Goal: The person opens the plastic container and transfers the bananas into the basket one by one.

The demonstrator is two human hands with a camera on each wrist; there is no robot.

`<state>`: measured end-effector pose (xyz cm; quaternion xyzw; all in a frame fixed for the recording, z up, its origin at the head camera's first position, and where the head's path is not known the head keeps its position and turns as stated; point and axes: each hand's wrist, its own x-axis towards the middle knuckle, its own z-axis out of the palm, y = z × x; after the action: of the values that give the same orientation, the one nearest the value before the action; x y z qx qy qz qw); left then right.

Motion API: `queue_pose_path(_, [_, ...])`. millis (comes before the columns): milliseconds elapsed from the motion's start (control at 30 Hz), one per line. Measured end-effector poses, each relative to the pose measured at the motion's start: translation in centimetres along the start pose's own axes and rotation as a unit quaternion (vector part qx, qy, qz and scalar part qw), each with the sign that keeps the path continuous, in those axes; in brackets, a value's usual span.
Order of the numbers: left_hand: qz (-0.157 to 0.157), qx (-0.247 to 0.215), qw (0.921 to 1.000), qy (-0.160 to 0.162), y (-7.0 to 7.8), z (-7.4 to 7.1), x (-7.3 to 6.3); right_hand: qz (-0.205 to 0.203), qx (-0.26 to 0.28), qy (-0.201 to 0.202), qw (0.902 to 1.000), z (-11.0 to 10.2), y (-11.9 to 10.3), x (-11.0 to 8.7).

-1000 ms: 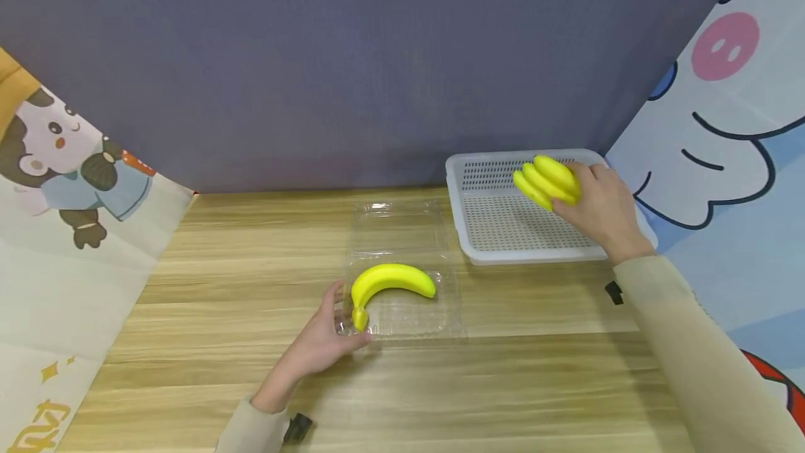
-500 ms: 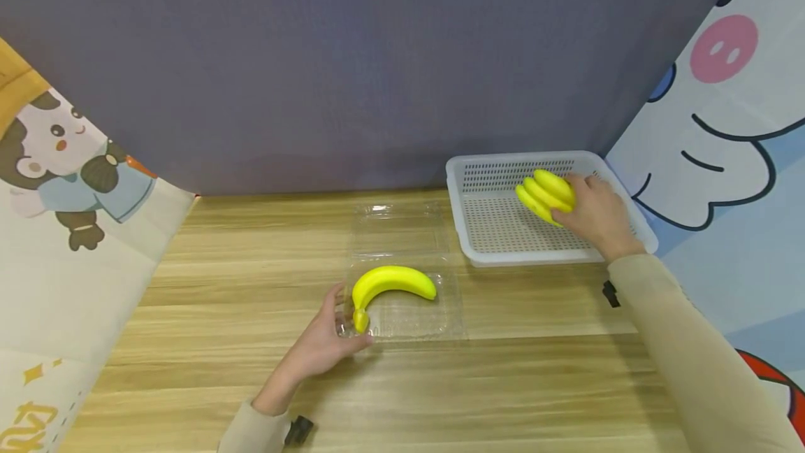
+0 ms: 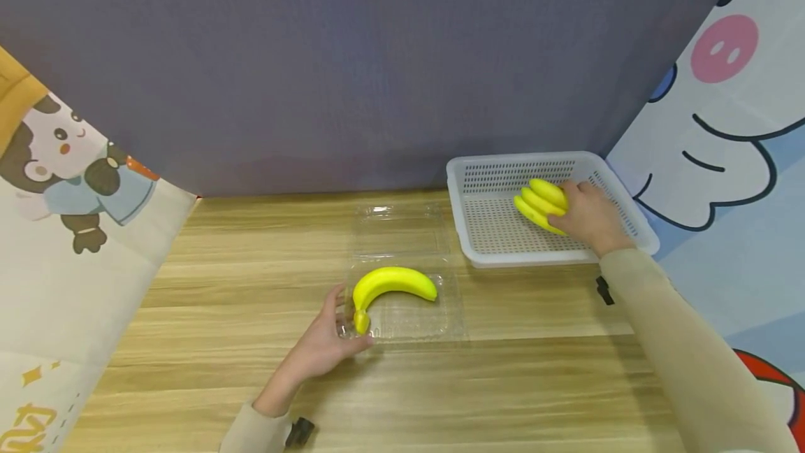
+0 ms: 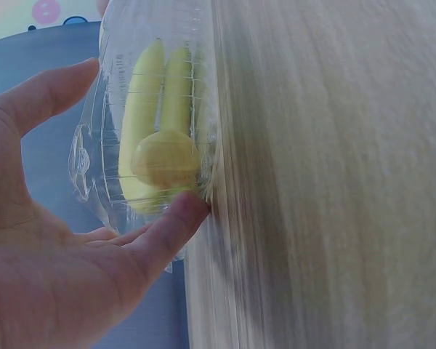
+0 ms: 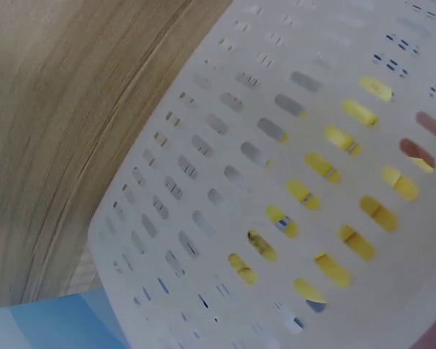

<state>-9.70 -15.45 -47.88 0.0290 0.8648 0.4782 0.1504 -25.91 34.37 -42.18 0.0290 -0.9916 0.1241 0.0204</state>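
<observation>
A bunch of toy-like yellow bananas (image 3: 536,207) is low inside the white perforated basket (image 3: 493,257). My right hand (image 3: 591,214) grips its right end; in the right wrist view, yellow bananas (image 5: 323,166) show through slots in the basket wall. A clear plastic clamshell box (image 3: 409,320) lies unfolded on the table, its lid (image 3: 399,229) folded back. One curved banana (image 3: 393,279) rests in its near half. My left hand (image 3: 323,341) holds this half by its left corner, the thumb at the front edge. Plastic partly covers some fingers.
The wood-grained table (image 3: 251,250) ends at a dark grey upright panel (image 3: 327,89) behind. Cartoon-printed panels stand at the left (image 3: 69,229) and right (image 3: 711,159); the basket's right side is close to the right one.
My right hand has lowered the banana bunch further into the basket, still gripping it. The left hand and the clamshell box have stayed in place.
</observation>
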Motion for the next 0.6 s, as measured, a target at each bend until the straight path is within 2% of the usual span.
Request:
queue_pose_path(400, [-0.002, 0.004, 1.0, 0.005, 0.2, 0.1, -0.2, 0.018, -0.029, -0.049, 0.9982, 1.7, -0.5, 1.4])
queue_pose_path(600, [-0.004, 0.004, 1.0, 0.007, 0.3, 0.1, -0.2, 0.019, -0.032, -0.056, 0.9978, 1.9, -0.6, 1.5])
